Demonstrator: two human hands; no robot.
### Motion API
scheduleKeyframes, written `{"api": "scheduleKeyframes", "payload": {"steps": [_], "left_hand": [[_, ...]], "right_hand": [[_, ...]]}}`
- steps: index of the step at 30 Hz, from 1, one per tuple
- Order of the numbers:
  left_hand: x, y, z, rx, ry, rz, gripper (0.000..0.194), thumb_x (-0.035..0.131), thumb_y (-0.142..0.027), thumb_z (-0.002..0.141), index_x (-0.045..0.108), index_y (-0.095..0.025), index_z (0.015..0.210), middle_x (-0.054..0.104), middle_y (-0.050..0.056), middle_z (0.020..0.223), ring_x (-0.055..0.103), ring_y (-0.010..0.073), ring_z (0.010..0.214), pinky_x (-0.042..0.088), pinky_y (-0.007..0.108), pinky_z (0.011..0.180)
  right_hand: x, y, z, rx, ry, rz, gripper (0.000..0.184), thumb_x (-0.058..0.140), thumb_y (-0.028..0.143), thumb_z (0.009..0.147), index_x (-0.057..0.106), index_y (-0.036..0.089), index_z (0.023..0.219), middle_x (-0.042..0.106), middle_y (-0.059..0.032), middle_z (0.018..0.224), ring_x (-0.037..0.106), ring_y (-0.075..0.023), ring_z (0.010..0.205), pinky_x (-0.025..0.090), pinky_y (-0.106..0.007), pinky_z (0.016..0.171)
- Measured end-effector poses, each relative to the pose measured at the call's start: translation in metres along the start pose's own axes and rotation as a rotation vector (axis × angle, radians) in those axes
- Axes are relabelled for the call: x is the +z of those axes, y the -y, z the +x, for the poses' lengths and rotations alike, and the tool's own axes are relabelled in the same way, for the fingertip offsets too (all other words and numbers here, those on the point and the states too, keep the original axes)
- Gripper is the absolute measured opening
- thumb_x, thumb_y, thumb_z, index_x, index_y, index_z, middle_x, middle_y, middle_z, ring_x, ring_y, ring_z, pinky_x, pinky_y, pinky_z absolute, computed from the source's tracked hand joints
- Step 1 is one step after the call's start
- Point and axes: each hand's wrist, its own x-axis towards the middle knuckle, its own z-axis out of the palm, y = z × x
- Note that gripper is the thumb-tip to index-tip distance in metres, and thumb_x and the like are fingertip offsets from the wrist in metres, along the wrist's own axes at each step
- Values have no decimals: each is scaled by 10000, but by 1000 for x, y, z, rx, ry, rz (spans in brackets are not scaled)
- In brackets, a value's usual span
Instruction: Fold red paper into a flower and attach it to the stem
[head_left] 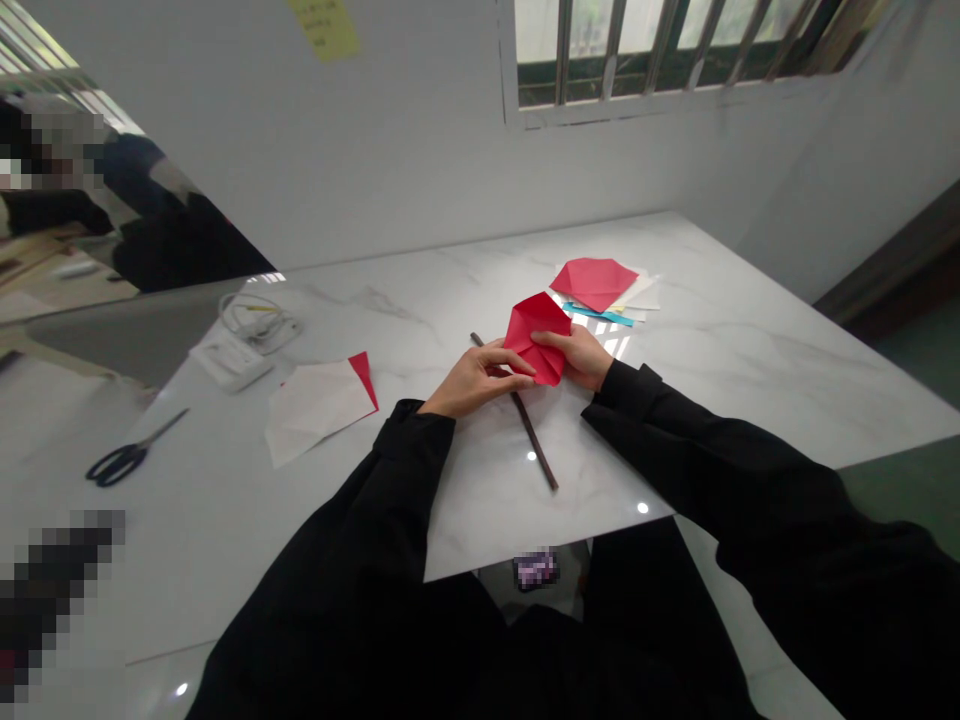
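Holding red paper (536, 312) over the tabletop (720, 350), both hands on it, creases visible. Left hand (476, 380) pinches lower left edge, fingers bent; right hand (589, 355) grips right side, thumb across front face. Dark stick (536, 440) lies slantwise on tabletop, partly hidden behind left hand and paper. Just beyond right hand: paper pile, pinkish-red sheet (596, 283) on top, blue strip (600, 313) and pale sheets sticking out below. Left of left hand, apart from it: white sheet (319, 405) with red corner (364, 380) showing at its right. Farther left: white power strip (231, 365), cable (259, 312) coiled just behind, and scissors (131, 458) with dark handles toward lower left. Wall behind: yellow note (325, 28), barred window (652, 50) to its right.
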Motion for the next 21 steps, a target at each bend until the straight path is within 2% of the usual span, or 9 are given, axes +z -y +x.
{"api": "scheduleKeyframes", "payload": {"steps": [5,8,11,14,17,21], "left_hand": [[-4,5,0,3,-57,27,307,882,-385,832,842,-216,1084,622,154,1519,702,270,1225,654,389,906],[-5,6,-1,-13,-158,111,268,864,-427,857,837,-198,996,652,172,1499,714,293,1226,656,377,851],[-5,7,-2,26,-218,210,223,845,-410,881,830,-196,940,635,164,1519,737,279,1162,662,392,838],[-5,7,-2,114,-208,352,150,866,-304,862,842,-226,987,576,141,1597,699,300,1254,636,487,1010],[-5,8,-2,191,-185,500,196,905,-240,837,852,-277,1022,529,94,1669,552,353,1463,481,619,1215],[-5,7,-1,223,-133,583,153,929,-261,832,852,-285,961,581,66,1638,404,372,1578,340,694,1289]], "right_hand": [[-2,0,2,-9,6,35,306,946,231,712,783,164,961,826,-66,1013,760,-225,936,627,-396,996],[-4,-1,4,-33,-19,38,339,952,245,706,772,174,984,823,-64,1032,762,-233,961,615,-411,1024],[-5,-2,5,-53,-45,29,350,952,248,709,760,182,994,819,-62,1036,764,-244,979,605,-434,1048],[-5,-2,4,-63,-52,10,358,951,263,716,746,188,999,817,-69,1053,767,-260,1010,592,-462,1073],[-4,-2,3,-64,-53,3,373,963,278,703,746,188,993,819,-71,1060,766,-265,1014,592,-465,1065],[-3,-1,0,-59,-37,-9,395,980,286,680,765,186,996,826,-69,1073,763,-251,999,601,-433,1031]]}}
